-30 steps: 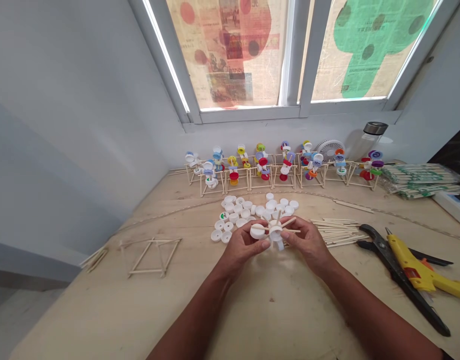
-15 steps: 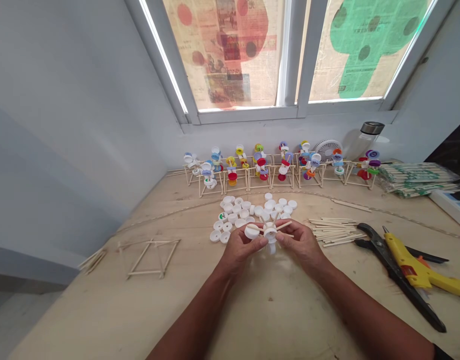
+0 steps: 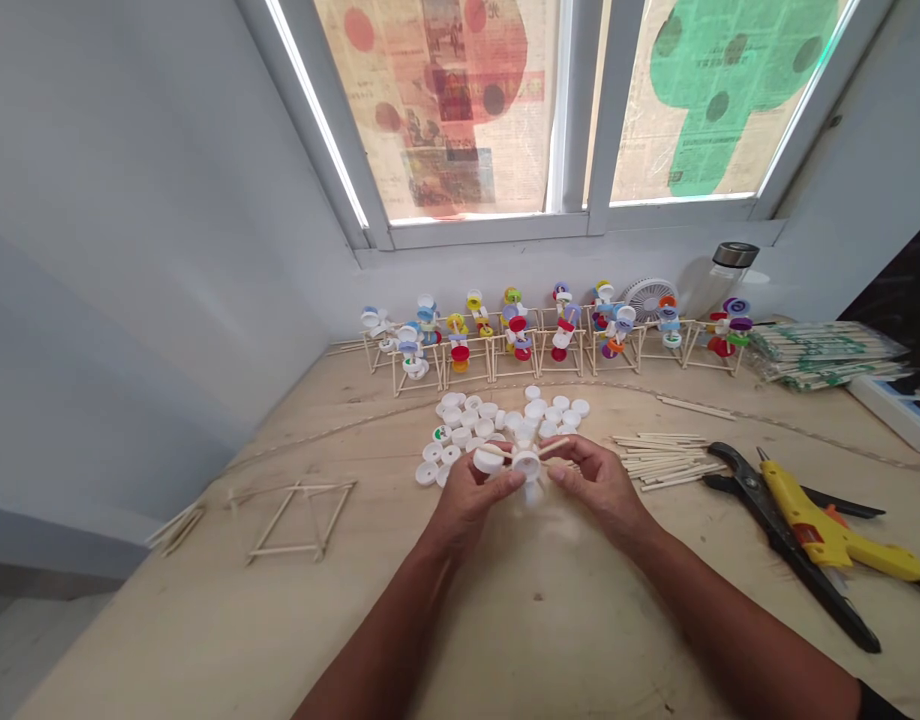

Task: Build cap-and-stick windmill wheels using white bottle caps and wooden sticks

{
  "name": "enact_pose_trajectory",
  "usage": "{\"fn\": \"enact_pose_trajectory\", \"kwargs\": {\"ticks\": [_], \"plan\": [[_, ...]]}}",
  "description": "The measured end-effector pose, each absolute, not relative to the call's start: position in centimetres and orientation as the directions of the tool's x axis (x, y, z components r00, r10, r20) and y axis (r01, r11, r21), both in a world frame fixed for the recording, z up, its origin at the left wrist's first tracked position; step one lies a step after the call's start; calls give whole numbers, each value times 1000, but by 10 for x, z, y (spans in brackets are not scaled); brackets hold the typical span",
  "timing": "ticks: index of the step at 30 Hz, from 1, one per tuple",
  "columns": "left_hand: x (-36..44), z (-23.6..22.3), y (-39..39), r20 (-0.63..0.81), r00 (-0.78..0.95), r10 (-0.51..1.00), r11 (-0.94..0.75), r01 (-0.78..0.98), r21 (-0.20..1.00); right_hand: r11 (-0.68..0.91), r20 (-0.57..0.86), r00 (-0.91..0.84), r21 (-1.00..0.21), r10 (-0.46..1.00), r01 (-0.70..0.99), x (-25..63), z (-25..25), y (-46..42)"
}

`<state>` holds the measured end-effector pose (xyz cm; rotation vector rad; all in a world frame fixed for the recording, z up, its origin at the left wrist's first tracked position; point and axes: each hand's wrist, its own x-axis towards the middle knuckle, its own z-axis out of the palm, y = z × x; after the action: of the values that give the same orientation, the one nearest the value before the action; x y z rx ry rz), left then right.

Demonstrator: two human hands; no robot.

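Observation:
Between my hands is a small wheel of white bottle caps and wooden sticks (image 3: 526,462). It has a cap at its hub, sticks spreading outward, a cap on the left stick and another white piece hanging below, slightly blurred. My left hand (image 3: 467,500) is closed on its left side, the thumb against the hub cap. My right hand (image 3: 602,495) has its thumb and fingers closed around the sticks on the right side. Loose white bottle caps (image 3: 460,437) lie in a cluster just behind the hands.
Finished cap wheels on stick frames (image 3: 460,350) line the wall. An unfinished stick frame (image 3: 284,550) stands left. On the right lie loose sticks (image 3: 666,460), black-handled cutters (image 3: 790,555) and a yellow glue gun (image 3: 805,520). Behind are a fan (image 3: 650,300), a bottle (image 3: 730,270) and bagged sticks (image 3: 824,350).
The wheel has shifted slightly left and turned a little in my hands. My right thumb now sits farther from the hub cap. The whole view has shifted slightly.

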<state>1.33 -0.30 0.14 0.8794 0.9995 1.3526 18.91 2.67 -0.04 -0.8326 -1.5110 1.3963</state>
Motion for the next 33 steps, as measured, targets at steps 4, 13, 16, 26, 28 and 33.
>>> {"fn": "enact_pose_trajectory", "kwargs": {"ticks": [4,13,16,26,28,33], "plan": [[-3,9,2,-59,-242,969,-45,-404,914,213,206,-210,-977,956,8,198,2,36],[-2,10,0,1,-222,975,-34,-148,988,366,362,-65,-893,930,261,204,4,40],[1,11,-2,22,-195,980,-28,-30,999,583,587,-119,-719,801,379,204,16,33],[6,14,-7,253,-85,964,-215,316,924,837,729,-504,-173,463,518,180,54,13],[7,13,-8,297,-78,952,-248,378,892,832,714,-534,-121,452,541,173,55,16],[7,11,-8,351,-40,936,-298,446,844,841,744,-505,-139,437,523,170,68,17]]}}
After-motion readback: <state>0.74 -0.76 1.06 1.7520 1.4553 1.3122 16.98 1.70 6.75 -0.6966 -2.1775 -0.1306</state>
